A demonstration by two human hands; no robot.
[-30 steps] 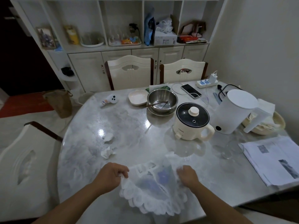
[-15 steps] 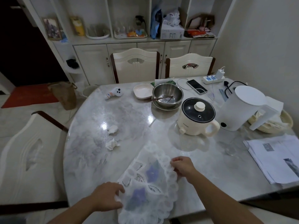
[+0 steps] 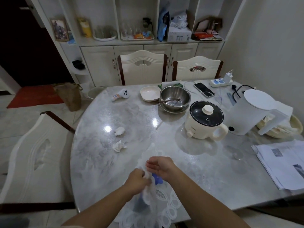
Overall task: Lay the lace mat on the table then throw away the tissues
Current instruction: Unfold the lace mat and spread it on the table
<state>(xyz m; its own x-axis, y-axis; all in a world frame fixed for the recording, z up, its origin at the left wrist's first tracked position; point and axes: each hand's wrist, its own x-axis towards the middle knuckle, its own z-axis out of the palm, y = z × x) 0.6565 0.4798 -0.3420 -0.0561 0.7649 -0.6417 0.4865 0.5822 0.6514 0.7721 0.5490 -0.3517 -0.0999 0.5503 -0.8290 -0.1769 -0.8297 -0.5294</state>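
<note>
The white lace mat point(image 3: 158, 204) with blue flower patches is bunched near the front edge of the marble table point(image 3: 189, 162), partly hanging over the edge. My left hand point(image 3: 137, 180) and my right hand point(image 3: 160, 167) are close together over it, both pinching its fabric. Two crumpled white tissues lie on the table to the left beyond my hands: one tissue point(image 3: 119, 130) farther away, the other tissue point(image 3: 118, 146) nearer. Part of the mat is hidden under my hands and forearms.
A cream electric pot point(image 3: 204, 120), white kettle point(image 3: 251, 112), steel bowl point(image 3: 175, 99), small dish point(image 3: 149, 93), phone point(image 3: 204, 92), glass point(image 3: 236, 153) and papers point(image 3: 284, 162) crowd the right and far side. Chairs point(image 3: 29, 155) stand left and behind. A brown bag point(image 3: 69, 95) and a bin point(image 3: 94, 93) sit on the floor.
My hands have come together above the mat, gathering its fabric between them; half a second ago they were apart with the mat spread between them. The view has shifted a little.
</note>
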